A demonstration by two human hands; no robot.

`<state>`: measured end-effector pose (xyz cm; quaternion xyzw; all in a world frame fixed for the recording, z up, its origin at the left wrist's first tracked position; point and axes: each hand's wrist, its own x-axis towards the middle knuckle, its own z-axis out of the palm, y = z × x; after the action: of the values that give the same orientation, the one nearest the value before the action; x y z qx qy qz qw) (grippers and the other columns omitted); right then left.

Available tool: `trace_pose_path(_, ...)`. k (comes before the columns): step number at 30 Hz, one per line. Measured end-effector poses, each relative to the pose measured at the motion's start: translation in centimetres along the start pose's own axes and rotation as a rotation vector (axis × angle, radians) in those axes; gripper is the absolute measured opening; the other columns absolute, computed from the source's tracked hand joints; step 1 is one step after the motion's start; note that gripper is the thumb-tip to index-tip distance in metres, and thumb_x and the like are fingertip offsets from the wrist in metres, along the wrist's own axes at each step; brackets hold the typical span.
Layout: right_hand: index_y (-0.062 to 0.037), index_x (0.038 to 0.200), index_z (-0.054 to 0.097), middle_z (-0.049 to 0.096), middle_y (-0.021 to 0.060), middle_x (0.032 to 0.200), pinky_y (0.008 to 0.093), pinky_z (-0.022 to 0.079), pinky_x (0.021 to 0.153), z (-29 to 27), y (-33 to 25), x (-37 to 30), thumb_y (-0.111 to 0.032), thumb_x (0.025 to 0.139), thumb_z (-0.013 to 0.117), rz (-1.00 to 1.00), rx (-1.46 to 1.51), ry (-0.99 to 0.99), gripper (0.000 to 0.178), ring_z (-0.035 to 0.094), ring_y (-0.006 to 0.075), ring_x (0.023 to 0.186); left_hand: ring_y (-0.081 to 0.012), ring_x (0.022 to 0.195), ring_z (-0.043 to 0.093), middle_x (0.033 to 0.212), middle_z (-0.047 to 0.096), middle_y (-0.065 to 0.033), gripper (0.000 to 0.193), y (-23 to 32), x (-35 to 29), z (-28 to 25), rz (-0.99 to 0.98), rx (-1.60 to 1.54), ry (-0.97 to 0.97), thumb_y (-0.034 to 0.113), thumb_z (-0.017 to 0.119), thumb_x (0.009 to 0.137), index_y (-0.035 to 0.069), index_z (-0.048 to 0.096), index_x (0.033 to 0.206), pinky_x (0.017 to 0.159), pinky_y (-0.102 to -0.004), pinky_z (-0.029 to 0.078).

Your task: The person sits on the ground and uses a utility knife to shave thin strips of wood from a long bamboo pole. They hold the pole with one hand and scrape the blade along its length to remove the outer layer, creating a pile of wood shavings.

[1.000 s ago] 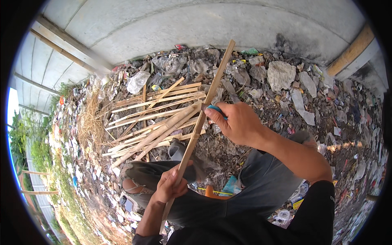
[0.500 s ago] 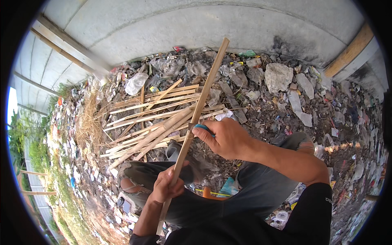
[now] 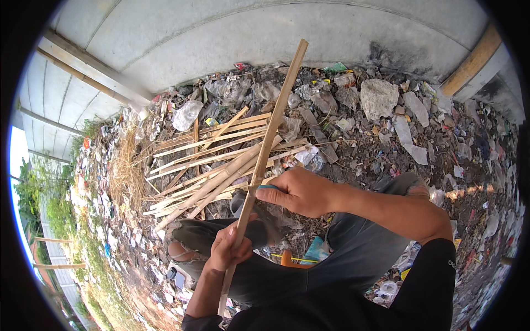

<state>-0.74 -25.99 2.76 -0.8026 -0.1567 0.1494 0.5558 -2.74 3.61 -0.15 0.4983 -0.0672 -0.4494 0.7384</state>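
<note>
the left hand (image 3: 223, 249) is closed round the lower part of a long wooden strip (image 3: 282, 102), which slants up past both grips and leans away to the right at its far end. further up the strip from that grip, the right hand (image 3: 309, 192) is clamped on a small blue-handled tool (image 3: 269, 188), mostly hidden by the fingers, its front end against the strip; whether it bites into the wood i cannot tell. left of the right grip and beyond the left one lies a heap of pale strips (image 3: 221, 180), with dry straw (image 3: 128, 171) farther left. below the right grip are an orange object (image 3: 287, 259) and a turquoise scrap (image 3: 316, 251). a rough pale chunk (image 3: 379, 99) lies beyond the right grip, to its right, near the concrete wall (image 3: 248, 38)
</note>
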Motion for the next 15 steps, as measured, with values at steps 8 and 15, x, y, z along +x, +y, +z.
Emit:
trace_pose_path(8, -0.0061, 0.064, 0.052, 0.044, -0.0018, 0.055, 0.0339, 0.034, 0.053, -3.2, 3.8, 0.4, -0.052, 0.105, 0.05, 0.04, 0.268, 0.344, 0.062, 0.041, 0.0087, 0.055, -0.0033, 0.039, 0.028, 0.049, 0.034, 0.0055, 0.083, 7.6, -3.8, -0.3, 0.377, 0.444, 0.198, 0.051, 0.06, 0.101, -0.01, 0.035, 0.151, 0.04, -0.0231, 0.022)
trace_pose_path(15, -0.0027, 0.086, 0.063, 0.051, -0.0004, 0.064, 0.0329, 0.038, 0.058, -1.3, 3.1, -0.8, -0.045, 0.096, 0.067, -0.013, 0.135, 0.227, 0.043, 0.046, 0.0103, 0.062, -0.0085, 0.053, 0.045, 0.064, 0.054, -0.0016, 0.038, 28.4, -18.9, -1.6, 1.536, 1.404, 2.004, 0.03, 0.06, 0.105, -0.002, 0.065, 0.124, 0.049, -0.0264, 0.04)
